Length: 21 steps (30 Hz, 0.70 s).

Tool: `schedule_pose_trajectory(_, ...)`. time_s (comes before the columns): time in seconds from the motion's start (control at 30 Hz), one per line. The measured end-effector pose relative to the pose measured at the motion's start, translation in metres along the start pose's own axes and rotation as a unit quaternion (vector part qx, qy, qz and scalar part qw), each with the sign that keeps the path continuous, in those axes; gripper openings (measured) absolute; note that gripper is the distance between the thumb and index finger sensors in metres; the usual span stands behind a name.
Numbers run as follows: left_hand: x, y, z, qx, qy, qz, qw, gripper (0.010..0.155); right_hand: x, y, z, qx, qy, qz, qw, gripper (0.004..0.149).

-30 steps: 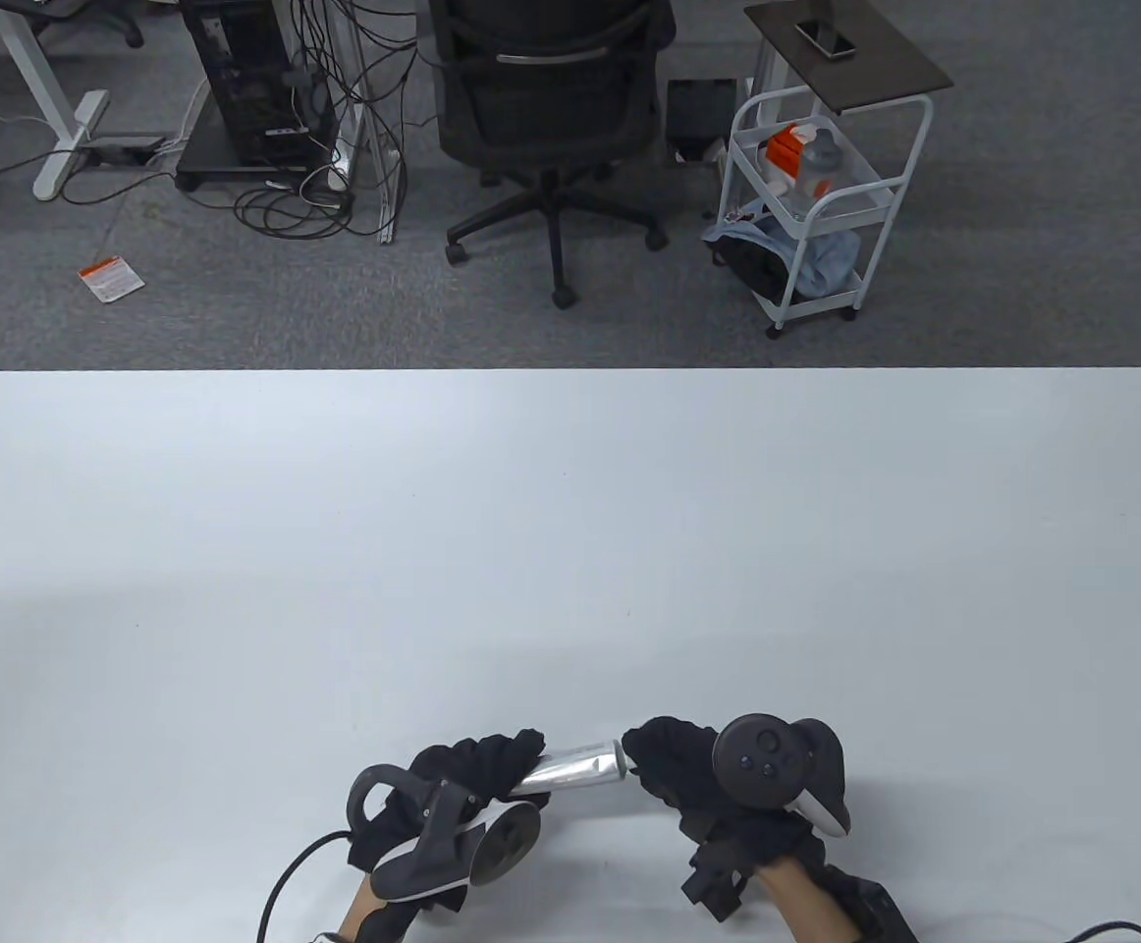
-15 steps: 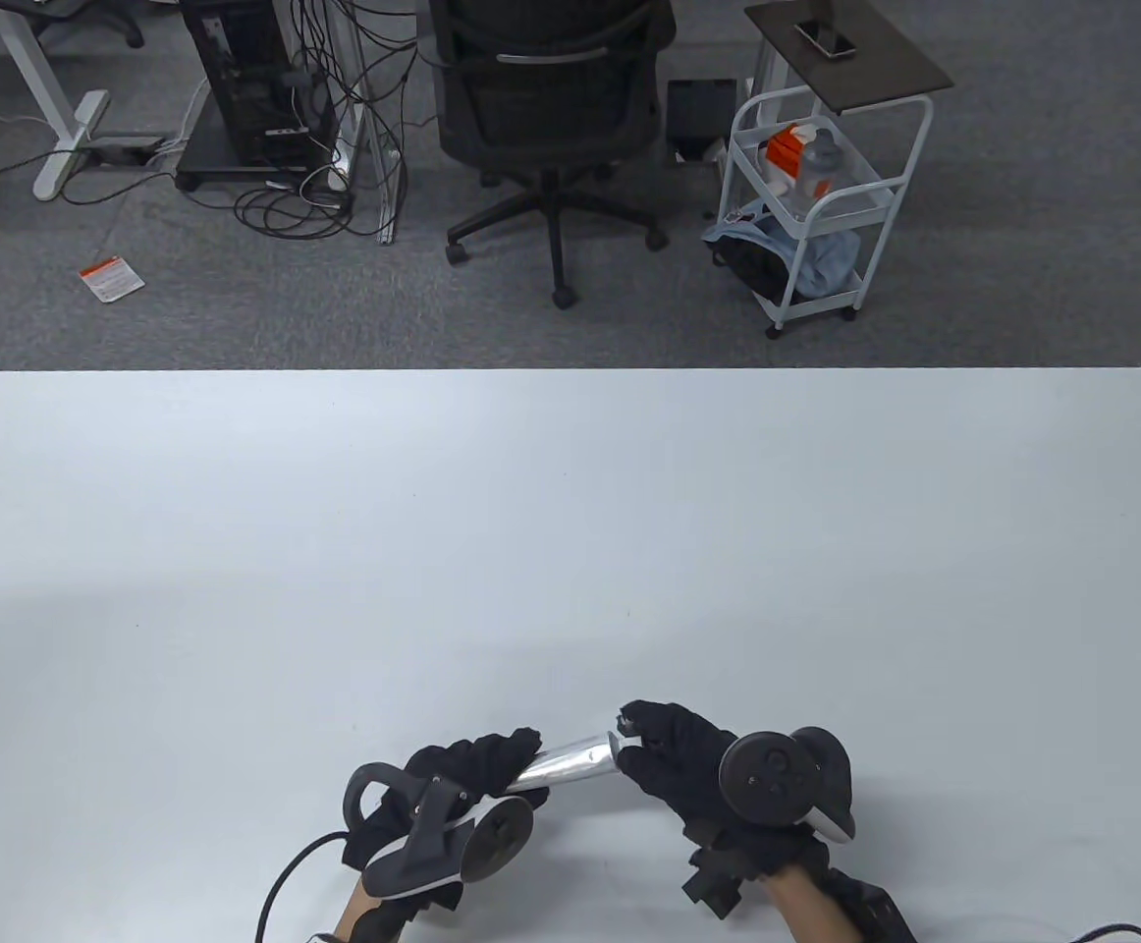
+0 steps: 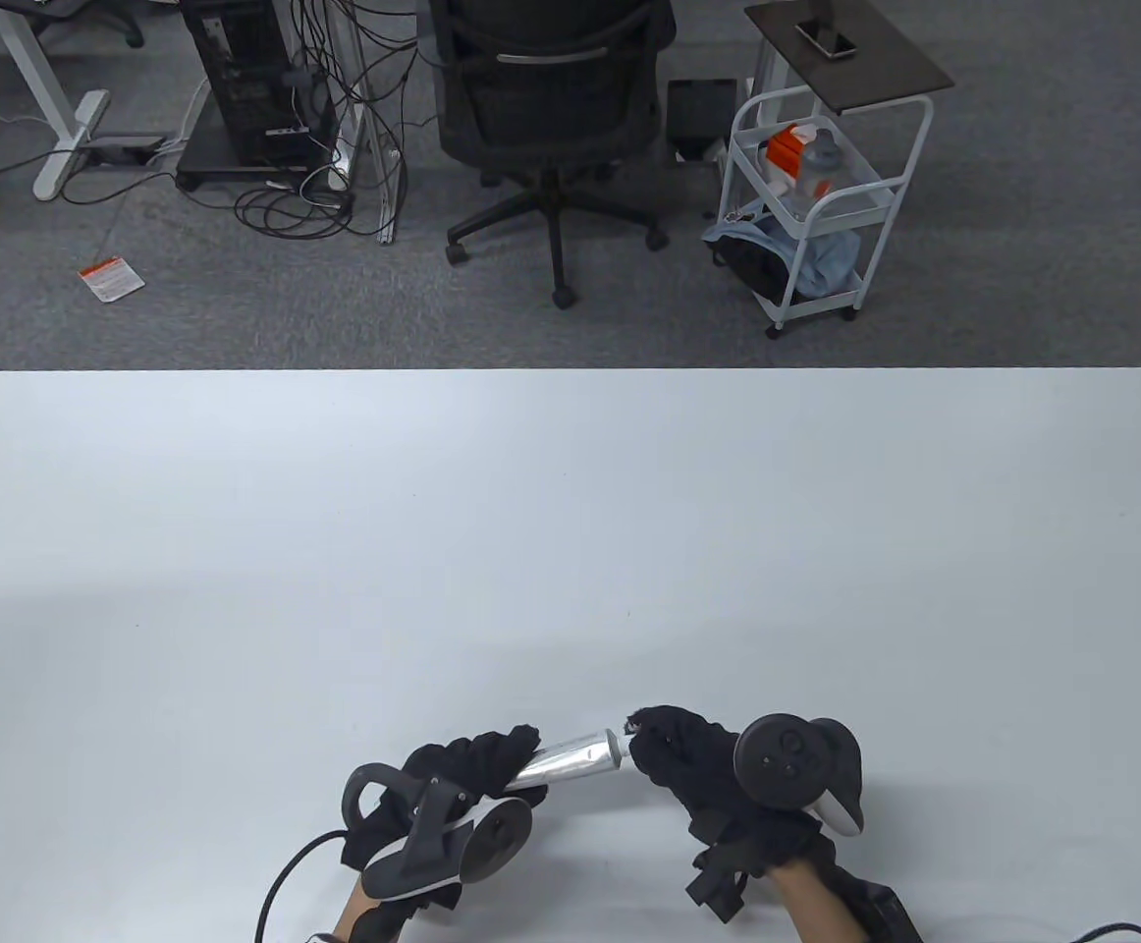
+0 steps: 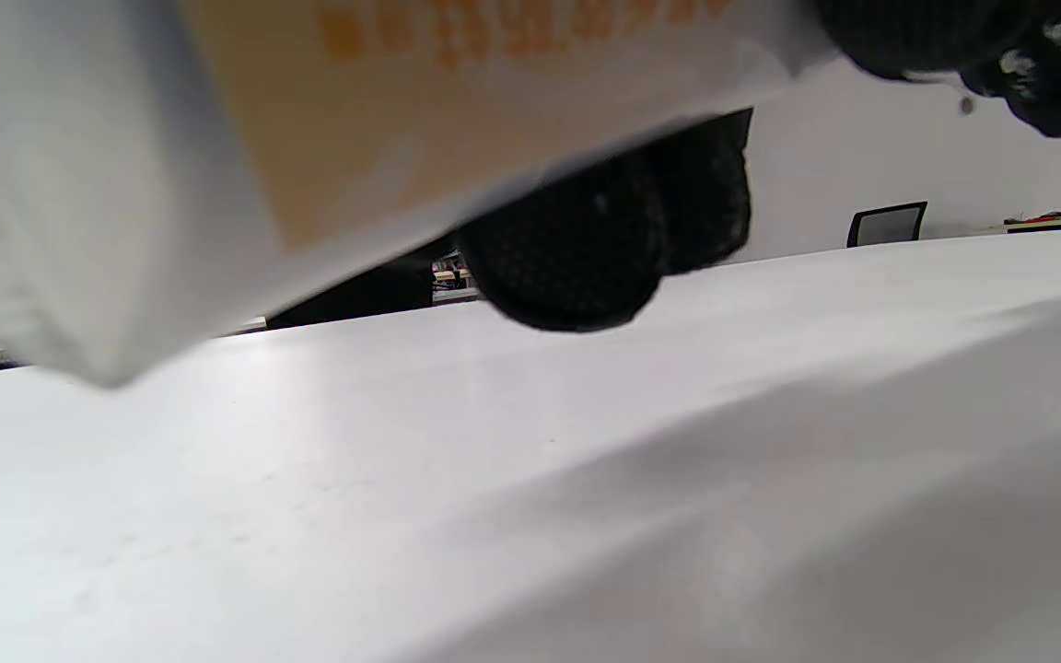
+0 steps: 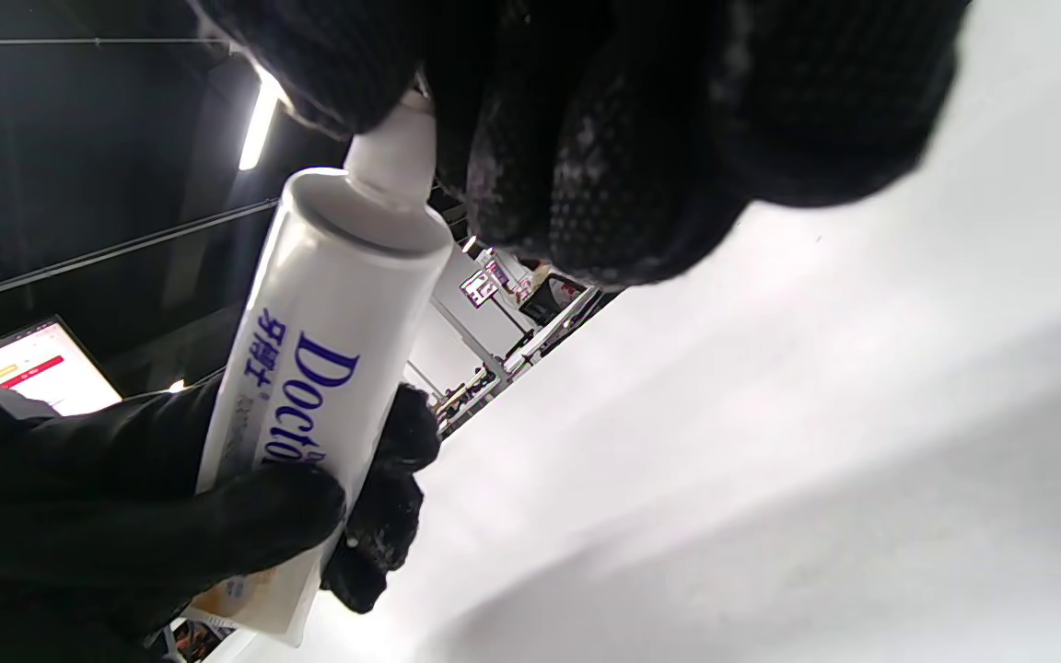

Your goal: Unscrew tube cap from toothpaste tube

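Note:
A white toothpaste tube point(image 3: 566, 762) with blue lettering is held above the table near its front edge, pointing right. My left hand point(image 3: 472, 771) grips the tube's body; in the right wrist view the tube point(image 5: 328, 350) shows above those fingers point(image 5: 217, 534). My right hand point(image 3: 674, 751) has its fingertips closed around the white cap point(image 5: 392, 157) at the tube's right end. The cap is mostly hidden by the glove. In the left wrist view the tube's flat end point(image 4: 217, 166) fills the top, blurred.
The white table point(image 3: 570, 540) stretches away from the hands. Beyond its far edge stand an office chair point(image 3: 551, 108) and a white trolley point(image 3: 811, 196) on the floor.
My right hand has rotated around the cap end: its tracker turned and shifted slightly right. The fingertips opened on the cap half a second ago and now close on it again. The left hand stays.

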<state>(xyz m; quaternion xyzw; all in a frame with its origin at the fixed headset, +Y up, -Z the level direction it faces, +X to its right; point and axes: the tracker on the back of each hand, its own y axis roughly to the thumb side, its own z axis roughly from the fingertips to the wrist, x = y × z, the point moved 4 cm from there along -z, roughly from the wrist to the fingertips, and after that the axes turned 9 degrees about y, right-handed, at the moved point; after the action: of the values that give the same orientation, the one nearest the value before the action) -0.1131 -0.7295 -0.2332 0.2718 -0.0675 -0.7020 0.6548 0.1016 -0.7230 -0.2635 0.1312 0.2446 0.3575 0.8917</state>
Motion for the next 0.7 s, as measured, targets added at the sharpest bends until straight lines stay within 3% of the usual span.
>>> schedule_pose_trajectory(0.13,0.003,0.0,0.0,0.0,-0.007,-0.013,1.0,0.076,-0.003,-0.001,-0.002,0.01,0.016,0.001,1.0,0.051)
schedule_pose_trajectory(0.23,0.002,-0.001,-0.001,-0.002,-0.006,-0.013,1.0,0.076,-0.004,-0.002,-0.001,0.002,0.026,0.012,1.0,0.07)
schedule_pose_trajectory(0.3,0.002,-0.001,0.0,-0.002,-0.005,-0.016,1.0,0.076,-0.001,-0.004,0.0,-0.013,0.005,0.017,1.0,0.072)
schedule_pose_trajectory(0.57,0.002,0.001,-0.001,0.002,-0.005,-0.017,1.0,0.075,-0.003,-0.014,-0.001,-0.051,0.006,-0.013,0.999,0.047)
schedule_pose_trajectory(0.7,0.001,0.001,0.0,0.002,-0.007,-0.023,1.0,0.075,-0.002,-0.01,-0.002,-0.033,0.014,-0.022,0.999,0.046)
